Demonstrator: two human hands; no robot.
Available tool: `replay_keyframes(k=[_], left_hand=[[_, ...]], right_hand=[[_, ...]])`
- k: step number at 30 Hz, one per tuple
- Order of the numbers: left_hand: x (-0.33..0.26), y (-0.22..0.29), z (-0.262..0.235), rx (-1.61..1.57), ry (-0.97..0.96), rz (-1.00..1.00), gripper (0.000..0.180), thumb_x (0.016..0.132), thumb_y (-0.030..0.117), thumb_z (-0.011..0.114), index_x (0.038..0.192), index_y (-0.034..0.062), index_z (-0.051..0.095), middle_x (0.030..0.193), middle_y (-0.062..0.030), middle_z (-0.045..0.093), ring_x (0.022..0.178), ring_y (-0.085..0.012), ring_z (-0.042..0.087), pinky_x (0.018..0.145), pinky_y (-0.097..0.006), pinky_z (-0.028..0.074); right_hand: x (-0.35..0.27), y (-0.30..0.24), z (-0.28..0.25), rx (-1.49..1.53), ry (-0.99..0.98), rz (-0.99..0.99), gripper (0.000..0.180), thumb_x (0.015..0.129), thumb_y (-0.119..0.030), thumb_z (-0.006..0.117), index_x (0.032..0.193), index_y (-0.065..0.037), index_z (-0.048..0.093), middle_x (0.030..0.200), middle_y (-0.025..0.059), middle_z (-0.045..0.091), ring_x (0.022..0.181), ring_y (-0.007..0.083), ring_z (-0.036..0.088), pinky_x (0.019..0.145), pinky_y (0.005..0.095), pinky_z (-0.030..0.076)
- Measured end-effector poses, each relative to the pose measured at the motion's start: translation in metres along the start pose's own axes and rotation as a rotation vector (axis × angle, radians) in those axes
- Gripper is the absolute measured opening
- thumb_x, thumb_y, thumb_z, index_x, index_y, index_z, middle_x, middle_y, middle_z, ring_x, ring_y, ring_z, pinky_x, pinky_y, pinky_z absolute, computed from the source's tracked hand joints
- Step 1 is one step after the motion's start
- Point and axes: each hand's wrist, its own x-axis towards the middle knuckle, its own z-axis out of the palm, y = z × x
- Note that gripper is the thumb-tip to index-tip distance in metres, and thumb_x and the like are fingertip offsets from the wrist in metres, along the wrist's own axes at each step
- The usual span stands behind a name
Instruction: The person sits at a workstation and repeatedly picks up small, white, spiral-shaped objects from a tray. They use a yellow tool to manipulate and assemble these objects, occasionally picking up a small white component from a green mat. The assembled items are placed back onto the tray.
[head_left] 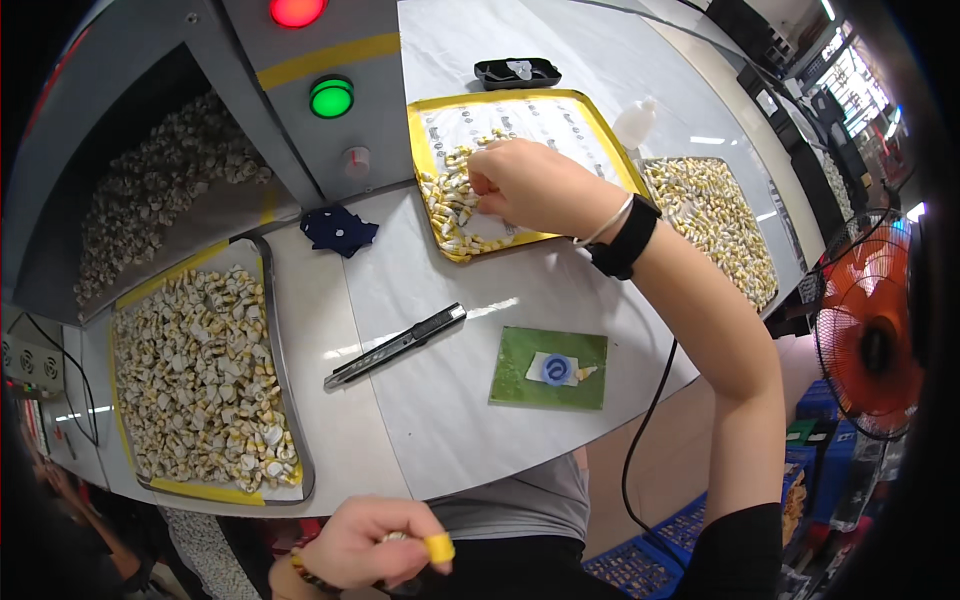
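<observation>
My right hand point(540, 185), wearing a black wristband, reaches into the yellow-rimmed tray point(590, 115) with its fingers curled down among small white-and-yellow pieces point(450, 205). Whatever lies between those fingertips is hidden. My left hand point(370, 545) is closed near the table's front edge, close to my body. Small pale pieces show in the curl of its fingers, and a yellow covering point(440, 547) sits on one fingertip. Between the hands, a black box cutter point(395, 347) lies on the table beside a green square mat point(520, 390) with a small round blue item point(556, 370).
At left, a large tray point(305, 470) full of similar pieces stands before a grey machine point(300, 130) with lit red and green buttons. A dark cloth point(340, 230) lies nearby. Another filled tray point(715, 220), a white bottle point(635, 122), a black case point(517, 72) and an orange fan point(868, 330) are also around.
</observation>
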Motion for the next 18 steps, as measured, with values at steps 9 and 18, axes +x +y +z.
replay_keyframes(k=[9,18], left_hand=[[0.042,-0.020,0.017,-0.560,0.162,0.390,0.025,0.091,0.028,0.060,0.091,0.0046,0.053,0.079,-0.0022,0.044,0.059,-0.0096,0.034,0.048,-0.021,0.030],[0.044,-0.017,0.018,-0.651,0.094,0.405,0.056,0.097,0.046,0.039,0.109,-0.0079,0.050,0.083,-0.0046,0.046,0.063,-0.0113,0.037,0.055,-0.026,0.036]], right_hand=[[-0.024,0.008,0.004,-0.159,0.135,-0.004,0.008,0.078,-0.004,0.060,0.084,0.001,0.059,0.086,0.0164,0.061,0.082,0.0341,0.061,0.075,0.0422,0.049],[-0.036,0.016,0.003,0.049,0.141,0.067,0.009,0.079,-0.006,0.061,0.087,-0.001,0.058,0.087,0.0169,0.062,0.084,0.0346,0.060,0.073,0.0418,0.048]])
